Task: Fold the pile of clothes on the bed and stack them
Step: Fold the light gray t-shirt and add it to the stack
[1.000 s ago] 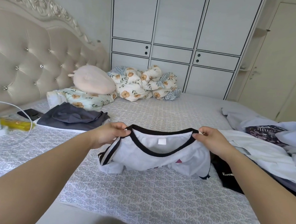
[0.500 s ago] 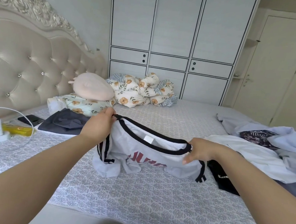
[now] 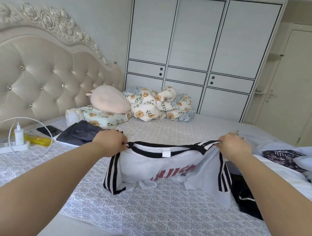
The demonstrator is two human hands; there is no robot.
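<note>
A white T-shirt (image 3: 148,170) with a black collar, black sleeve stripes and red lettering hangs stretched between my hands above the bed (image 3: 145,214). My left hand (image 3: 111,142) pinches its left shoulder by the collar. My right hand (image 3: 233,146) grips the right shoulder. The shirt's lower part is bunched and touches the bedspread. A dark folded garment (image 3: 81,133) lies at the left near the pillows. A pile of unfolded clothes (image 3: 286,158) sits at the right, with a black garment (image 3: 245,196) partly under my right arm.
A tufted headboard (image 3: 35,77) stands on the left. Floral pillows (image 3: 100,116), a pink cushion (image 3: 108,100) and a bundled floral quilt (image 3: 157,105) lie at the back. A charger, cable (image 3: 22,137), phone (image 3: 48,129) and yellow item lie at the left. A white wardrobe (image 3: 192,56) stands behind.
My hands have moved apart and risen, from the collar out to the shoulders, and the shirt has spread wider and lifted. The camera has tilted up.
</note>
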